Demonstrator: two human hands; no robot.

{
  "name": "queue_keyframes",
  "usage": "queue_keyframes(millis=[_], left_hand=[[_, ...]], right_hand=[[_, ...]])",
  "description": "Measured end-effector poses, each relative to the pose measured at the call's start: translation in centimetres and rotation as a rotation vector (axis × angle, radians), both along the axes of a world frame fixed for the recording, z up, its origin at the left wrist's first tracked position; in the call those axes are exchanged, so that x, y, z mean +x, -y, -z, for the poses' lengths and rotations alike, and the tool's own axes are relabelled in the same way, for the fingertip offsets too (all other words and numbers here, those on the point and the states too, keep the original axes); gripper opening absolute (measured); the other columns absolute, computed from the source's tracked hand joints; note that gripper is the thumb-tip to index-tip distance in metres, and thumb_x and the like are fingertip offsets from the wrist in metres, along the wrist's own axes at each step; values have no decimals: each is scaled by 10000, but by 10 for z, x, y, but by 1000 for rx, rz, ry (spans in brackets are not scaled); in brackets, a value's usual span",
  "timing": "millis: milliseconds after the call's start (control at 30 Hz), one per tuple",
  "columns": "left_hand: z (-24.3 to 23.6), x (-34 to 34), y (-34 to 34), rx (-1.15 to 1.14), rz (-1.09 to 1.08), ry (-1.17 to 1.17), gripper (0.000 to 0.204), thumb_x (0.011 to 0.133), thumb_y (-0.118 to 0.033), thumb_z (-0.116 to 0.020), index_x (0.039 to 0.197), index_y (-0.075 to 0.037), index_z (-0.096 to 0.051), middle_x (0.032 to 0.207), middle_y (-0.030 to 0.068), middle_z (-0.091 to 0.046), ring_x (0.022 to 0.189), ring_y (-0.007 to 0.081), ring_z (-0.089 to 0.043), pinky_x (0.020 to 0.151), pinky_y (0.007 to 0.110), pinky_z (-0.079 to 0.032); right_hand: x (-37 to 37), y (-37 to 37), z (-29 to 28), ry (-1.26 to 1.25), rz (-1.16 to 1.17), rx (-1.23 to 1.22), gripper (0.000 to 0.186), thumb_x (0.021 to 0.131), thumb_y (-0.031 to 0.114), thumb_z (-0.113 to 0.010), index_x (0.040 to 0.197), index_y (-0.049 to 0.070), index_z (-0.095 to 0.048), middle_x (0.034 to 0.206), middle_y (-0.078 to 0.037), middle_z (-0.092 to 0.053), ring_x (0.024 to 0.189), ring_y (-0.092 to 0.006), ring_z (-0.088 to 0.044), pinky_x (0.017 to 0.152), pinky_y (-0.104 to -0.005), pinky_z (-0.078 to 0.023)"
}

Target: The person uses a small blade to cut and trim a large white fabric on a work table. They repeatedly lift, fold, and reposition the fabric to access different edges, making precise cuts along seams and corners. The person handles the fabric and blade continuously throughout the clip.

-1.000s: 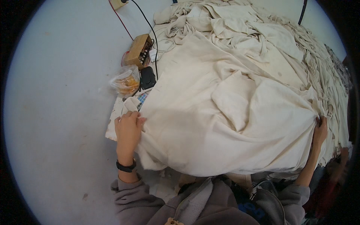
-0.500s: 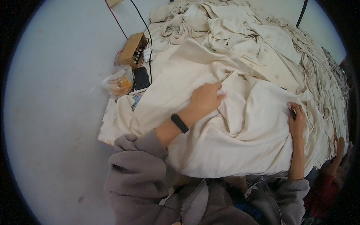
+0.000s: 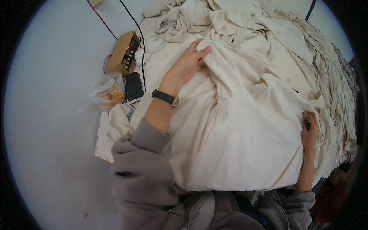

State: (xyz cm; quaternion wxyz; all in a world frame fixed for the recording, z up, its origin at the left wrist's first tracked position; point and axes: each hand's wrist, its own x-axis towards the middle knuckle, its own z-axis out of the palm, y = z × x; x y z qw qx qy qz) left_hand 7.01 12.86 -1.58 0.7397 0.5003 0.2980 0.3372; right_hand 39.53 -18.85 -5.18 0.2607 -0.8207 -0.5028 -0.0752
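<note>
A large cream cloth is spread in front of me, with folds running toward its far left corner. My left hand pinches that corner between thumb and fingers and holds it slightly raised. Over at the right edge of the cloth rests my right hand, its fingers curled round a small dark tool. Most of this tool is hidden in the palm, so its kind cannot be made out.
Piled cream fabric covers the far side and right. At the left stand a brown box with knobs, a black case and a clear plastic bag with orange contents. A black cable hangs nearby.
My left hand has moved from the middle of the cloth to its far left corner and lifted it. The bunched folds in the middle have flattened. My right hand still holds the dark tool.
</note>
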Motion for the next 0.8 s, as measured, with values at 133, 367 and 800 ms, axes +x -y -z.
queue_keyframes(millis=[133,367,800], left_hand=[[8,-6,-9,199,3,-123,594,868,-289,-640,1345,-67,-364,1195,64,-526,1088,163,-521,917,318,-431],[-25,-11,2,838,-243,-305,472,773,-263,-727,1149,-42,-546,1036,68,-593,867,134,-549,723,264,-447],[26,-67,150,1167,79,-537,190,733,-70,-712,891,-31,-614,841,65,-599,772,209,-577,736,323,-444]], right_hand=[[8,1,4,-20,-13,-11,442,674,-153,-479,1041,55,-609,1067,-106,-576,1039,-274,-558,911,-298,-409],[14,1,10,-3,-23,6,447,681,-147,-481,1052,61,-619,1092,-119,-573,1053,-276,-553,928,-310,-401],[17,4,10,-18,-43,-13,524,638,-164,-457,1084,66,-607,1137,-135,-569,1081,-305,-543,947,-333,-400]])
